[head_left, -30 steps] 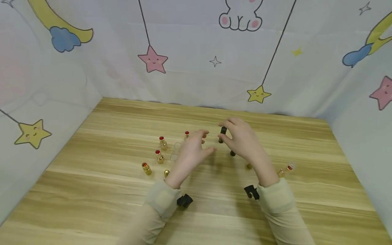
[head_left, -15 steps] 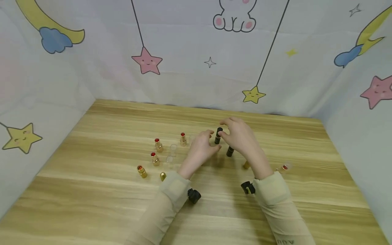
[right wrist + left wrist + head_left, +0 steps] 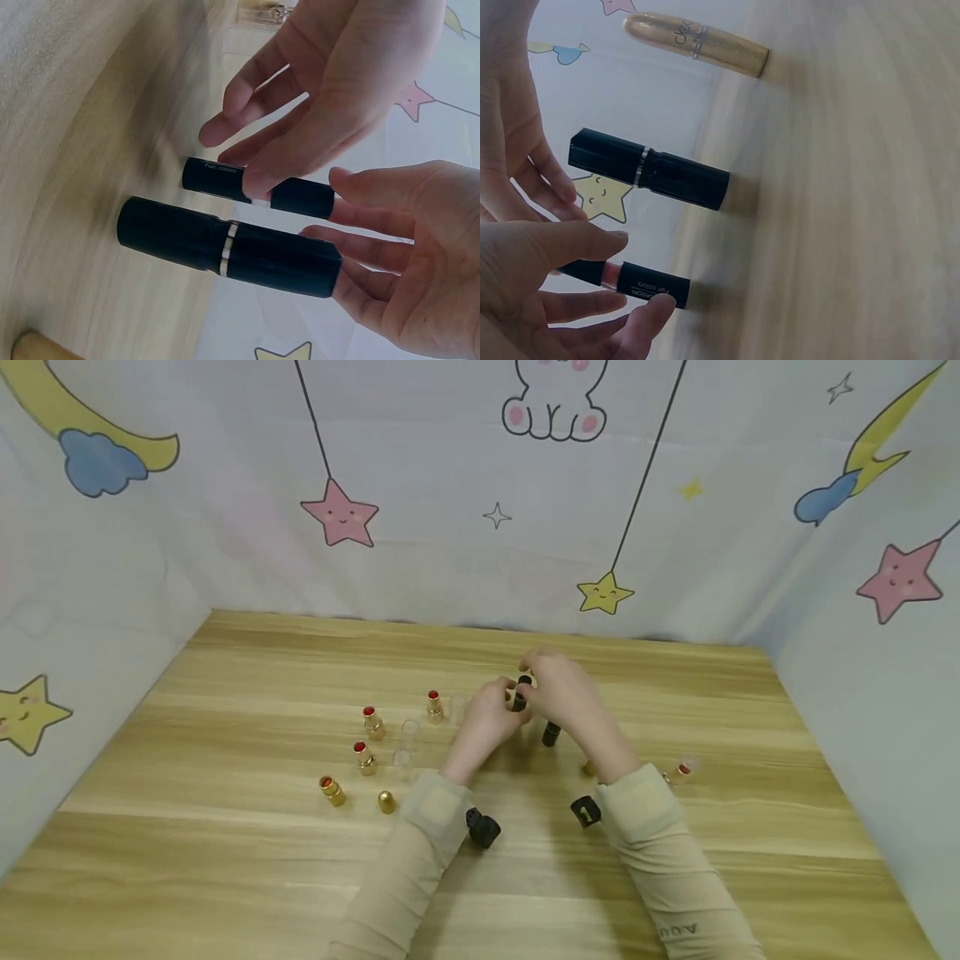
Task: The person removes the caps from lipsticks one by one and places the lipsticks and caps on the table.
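A slim black lipstick (image 3: pixel 652 285) with a pale pinkish band stands upright on the wooden table. My left hand (image 3: pixel 487 714) curls round it, its thumb across the band in the right wrist view. Close to the top of its cap are the spread thumb and fingers of my right hand (image 3: pixel 558 689); the right wrist view shows no firm grip there. Beside it stands a thicker black lipstick (image 3: pixel 187 236) with a silver ring, untouched. Part of the slim lipstick's cap is hidden by my left thumb in the left wrist view.
Left of my hands stand several uncapped gold lipsticks (image 3: pixel 365 758), clear caps (image 3: pixel 402 760) and a gold cap (image 3: pixel 386 802). A gold lipstick (image 3: pixel 697 45) stands right of the black ones. Farther right is another uncapped lipstick (image 3: pixel 681 772). A printed cloth (image 3: pixel 420 577) backs the table.
My left hand has come in from the left and closed round the slim black lipstick. My right hand has stayed by its top. The head view has turned slightly right.
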Demonstrator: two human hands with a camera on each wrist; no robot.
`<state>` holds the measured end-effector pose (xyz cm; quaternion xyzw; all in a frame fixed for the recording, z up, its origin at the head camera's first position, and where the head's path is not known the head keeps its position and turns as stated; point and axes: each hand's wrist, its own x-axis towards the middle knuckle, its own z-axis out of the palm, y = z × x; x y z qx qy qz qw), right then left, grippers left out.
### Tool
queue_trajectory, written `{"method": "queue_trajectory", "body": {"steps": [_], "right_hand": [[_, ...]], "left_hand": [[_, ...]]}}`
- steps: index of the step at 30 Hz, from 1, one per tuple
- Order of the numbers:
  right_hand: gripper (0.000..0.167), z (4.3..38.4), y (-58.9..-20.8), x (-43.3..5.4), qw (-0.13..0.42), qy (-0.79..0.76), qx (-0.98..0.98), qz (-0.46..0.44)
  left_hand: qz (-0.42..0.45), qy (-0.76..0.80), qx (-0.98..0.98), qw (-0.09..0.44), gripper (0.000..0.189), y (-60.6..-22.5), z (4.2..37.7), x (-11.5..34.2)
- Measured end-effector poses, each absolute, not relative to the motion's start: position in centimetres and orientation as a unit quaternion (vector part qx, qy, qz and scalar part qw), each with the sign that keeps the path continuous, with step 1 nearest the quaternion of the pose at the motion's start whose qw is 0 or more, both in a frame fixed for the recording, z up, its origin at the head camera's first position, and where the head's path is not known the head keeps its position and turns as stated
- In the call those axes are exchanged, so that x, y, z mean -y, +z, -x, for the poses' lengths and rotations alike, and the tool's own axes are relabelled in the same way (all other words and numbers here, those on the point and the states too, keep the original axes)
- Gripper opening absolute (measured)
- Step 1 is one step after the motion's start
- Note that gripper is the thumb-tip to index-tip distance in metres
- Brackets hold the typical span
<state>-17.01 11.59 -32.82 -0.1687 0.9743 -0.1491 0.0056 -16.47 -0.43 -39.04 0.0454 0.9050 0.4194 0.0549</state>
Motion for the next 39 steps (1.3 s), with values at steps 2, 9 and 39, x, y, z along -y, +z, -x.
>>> {"method": "queue_trajectory", "body": {"steps": [2,9,39], "right_hand": [[0.033,17.1,-33.1,-11.3,0.005,-0.148,-0.974,0.172],[0.024,17.1,-34.2,-10.7,-0.007,-0.135,-0.973,0.186],[0.023,15.6,-33.8,-11.7,-0.075,-0.239,-0.946,0.208]], "left_hand": [[-0.049,0.42,-0.905,0.045,0.042,-39.3,16.5,0.4],[-0.066,0.407,-0.911,0.003,0.019,-40.5,16.6,0.4],[-0.082,0.376,-0.923,-0.009,0.009,-38.2,16.1,0.8]]}}
